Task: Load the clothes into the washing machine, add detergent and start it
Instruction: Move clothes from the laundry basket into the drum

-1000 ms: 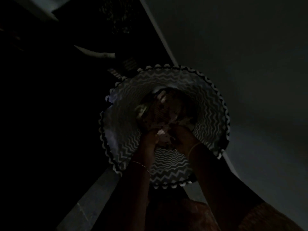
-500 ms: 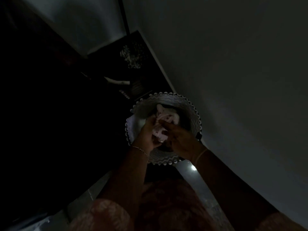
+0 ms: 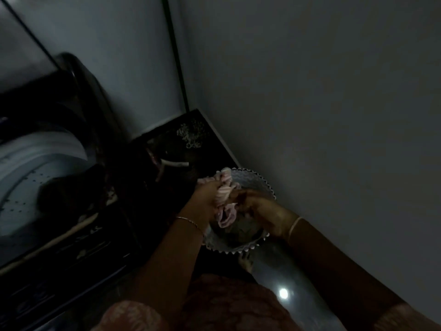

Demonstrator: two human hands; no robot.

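Pale pink striped cloth (image 3: 223, 197), soft, light, limp; bunched above the laundry basket (image 3: 262, 185) in the corner. Left hand (image 3: 206, 199) and right hand (image 3: 256, 206) both closed on it. Best gathered by the bundle, as loose ends trail. Washing machine (image 3: 35, 168) to the left, apparently open, though dimness obscures it.

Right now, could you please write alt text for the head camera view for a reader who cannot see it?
In a dim room, the left hand and right hand grip a bundle of pale pink striped cloth above a round laundry basket with a scalloped rim, standing by a wall. At left, the open drum of a top-loading washing machine shows.
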